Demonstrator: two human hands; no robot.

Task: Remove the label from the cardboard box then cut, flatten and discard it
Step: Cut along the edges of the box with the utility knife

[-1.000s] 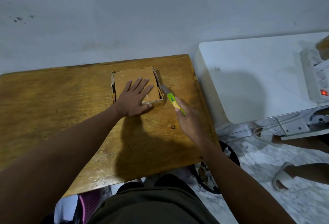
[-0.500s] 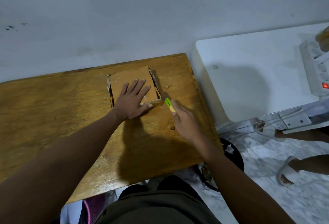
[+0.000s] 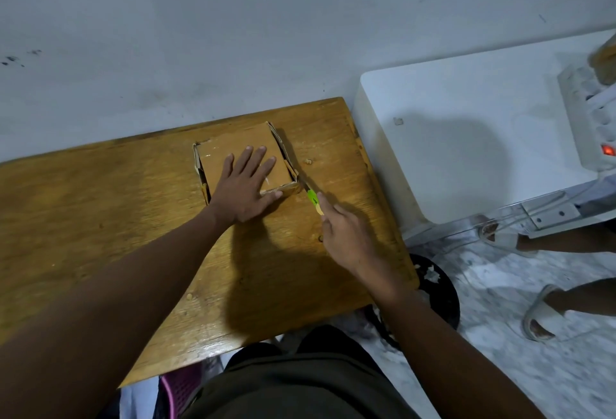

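Note:
A small brown cardboard box point(image 3: 233, 148) lies on the wooden table point(image 3: 100, 212), near its far edge. My left hand point(image 3: 245, 187) presses flat on the box's top with fingers spread. My right hand point(image 3: 346, 235) grips a green and yellow utility knife point(image 3: 313, 200). Its blade points at the box's near right corner and touches or nearly touches the right side wall.
A white appliance point(image 3: 466, 138) stands to the right of the table, with a power strip point(image 3: 593, 118) lit red on it. A black round bin point(image 3: 440, 288) sits on the floor under the table's right edge. Another person's sandalled feet point(image 3: 540, 315) are at the right.
My right hand drew the knife back along the box's right side toward me, then moved it up to the near right corner again. My left hand stayed pressed on the box.

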